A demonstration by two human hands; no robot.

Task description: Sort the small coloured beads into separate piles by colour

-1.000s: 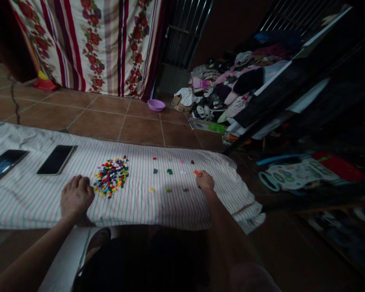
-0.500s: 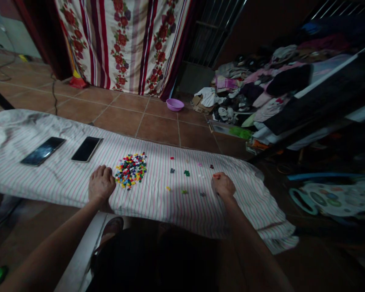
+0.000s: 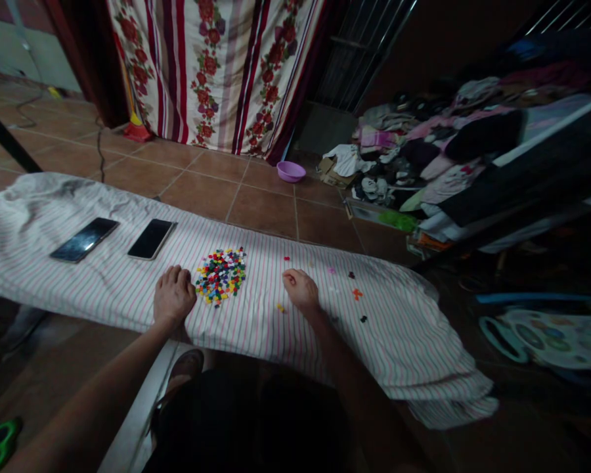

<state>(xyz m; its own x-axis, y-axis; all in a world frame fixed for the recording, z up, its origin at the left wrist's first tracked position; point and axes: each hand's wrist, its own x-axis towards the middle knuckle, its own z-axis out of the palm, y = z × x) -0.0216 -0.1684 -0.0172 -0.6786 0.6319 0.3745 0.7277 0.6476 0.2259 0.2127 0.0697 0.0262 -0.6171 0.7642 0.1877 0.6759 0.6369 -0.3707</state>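
Observation:
A heap of small multicoloured pieces (image 3: 221, 276) lies on the striped cloth (image 3: 261, 328). Just left of it my left hand (image 3: 174, 294) rests on the cloth, fingers curled; anything under them is hidden. To the right of the heap, my right hand (image 3: 300, 289) is closed above the cloth, and what its fingers hold, if anything, is too small to name. Around it lie small groups: red (image 3: 286, 258), yellow (image 3: 280, 307), pink (image 3: 331, 270), dark brown (image 3: 351, 274), orange (image 3: 357, 294) and black (image 3: 363, 319). The right hand and forearm cover part of this area.
Two phones, one (image 3: 85, 240) at the far left and another (image 3: 152, 239) nearer the heap, lie on the cloth. Beyond it, a purple basin (image 3: 291, 172) stands on the tiled floor, with piled clothes (image 3: 398, 144) to its right. A curtain (image 3: 217, 72) hangs behind.
My right hand has moved left from beside the orange pieces, which now show uncovered. Black pieces are also visible in front of them. The view has shifted slightly; my left hand stays beside the heap.

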